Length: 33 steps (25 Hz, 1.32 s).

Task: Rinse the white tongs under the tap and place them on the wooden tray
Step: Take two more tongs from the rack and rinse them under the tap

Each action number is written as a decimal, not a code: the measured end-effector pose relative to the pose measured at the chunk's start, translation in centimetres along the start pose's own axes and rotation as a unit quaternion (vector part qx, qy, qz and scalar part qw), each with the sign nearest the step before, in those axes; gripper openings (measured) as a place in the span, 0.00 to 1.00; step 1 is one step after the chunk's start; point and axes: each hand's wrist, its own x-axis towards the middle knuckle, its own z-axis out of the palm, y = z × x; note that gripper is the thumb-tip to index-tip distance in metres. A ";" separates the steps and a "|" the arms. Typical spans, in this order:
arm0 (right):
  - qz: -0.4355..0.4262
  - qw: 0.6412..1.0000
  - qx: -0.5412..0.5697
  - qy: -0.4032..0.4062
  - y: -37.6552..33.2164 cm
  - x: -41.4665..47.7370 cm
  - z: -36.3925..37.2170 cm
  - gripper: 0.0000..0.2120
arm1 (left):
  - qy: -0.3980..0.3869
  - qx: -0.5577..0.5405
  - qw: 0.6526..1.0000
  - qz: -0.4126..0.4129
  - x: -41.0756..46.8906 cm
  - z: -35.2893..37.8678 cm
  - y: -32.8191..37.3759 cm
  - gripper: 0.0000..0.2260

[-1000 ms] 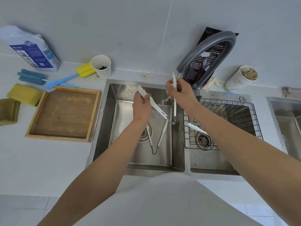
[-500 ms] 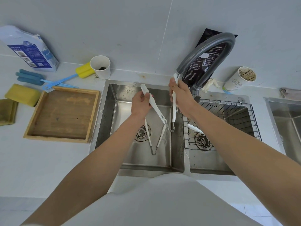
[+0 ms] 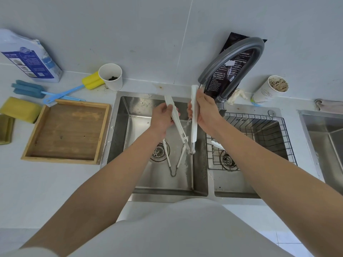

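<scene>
The white tongs (image 3: 194, 123) are held just under the tap (image 3: 232, 58), hinge down. One arm is gripped in the curled fingers of the left hand (image 3: 161, 120) and one in the right hand (image 3: 207, 113), spread apart, probably so that water reaches the inner faces. The wooden tray (image 3: 33, 134) lies well left of the tap.

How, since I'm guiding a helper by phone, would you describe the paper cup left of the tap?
Find the steel double sink; on the counter behind its left back corner, by the wall, stands a white paper cup, beside a yellow brush head. Unlike the other cup right of the tap, filled almost to the brim, it holds only dark crumbs at the bottom.
</scene>
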 end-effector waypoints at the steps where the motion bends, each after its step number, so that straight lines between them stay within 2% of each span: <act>1: 0.006 1.000 0.027 0.005 -0.1 0.1 0.1 0.17 | -0.007 -0.003 1.000 -0.006 -0.1 0.1 -0.2 0.05; 7: 0.003 0.979 0.201 0.033 -1.5 0.7 1.2 0.10 | -0.051 0.002 0.995 -0.083 -2.5 1.2 -1.6 0.10; 9: -0.001 0.985 0.166 0.035 -1.4 0.5 1.2 0.09 | -0.051 0.019 0.994 -0.090 -3.2 1.6 -1.5 0.09; 13: 0.000 0.997 -0.051 0.063 -0.3 0.3 0.6 0.16 | -0.059 0.027 0.994 -0.087 -4.0 1.1 -0.8 0.08; 14: 0.003 0.996 -0.071 0.062 -0.2 0.3 0.3 0.17 | -0.063 0.033 0.993 -0.092 -4.2 1.0 -0.6 0.07; 16: 0.015 0.999 -0.034 0.022 -0.2 0.4 -0.1 0.14 | -0.068 0.031 0.992 -0.099 -4.5 0.8 -0.6 0.09; 19: 0.003 0.999 -0.005 -0.053 0.1 0.1 -0.1 0.04 | -0.075 -0.001 0.991 -0.110 -4.7 0.7 -0.8 0.10; 22: 0.012 0.997 -0.032 -0.067 0.5 -0.1 -0.4 0.12 | -0.084 -0.016 0.989 -0.118 -4.9 0.6 -1.0 0.09; 24: 0.018 0.996 -0.060 -0.070 0.5 -0.4 -0.7 0.09 | -0.087 -0.015 0.988 -0.124 -5.0 0.5 -1.0 0.09; 26: 0.014 0.991 -0.116 -0.065 0.5 -0.9 -0.7 0.11 | -0.082 -0.012 0.988 -0.133 -5.2 0.4 -1.2 0.10; 30: 0.023 0.991 -0.134 0.010 0.6 -0.7 0.1 0.24 | -0.074 0.017 0.989 -0.125 -5.6 1.0 -1.7 0.06; 33: 0.029 0.994 -0.084 0.057 0.3 0.4 -0.3 0.21 | -0.049 0.037 0.992 -0.107 -5.4 1.6 -1.8 0.08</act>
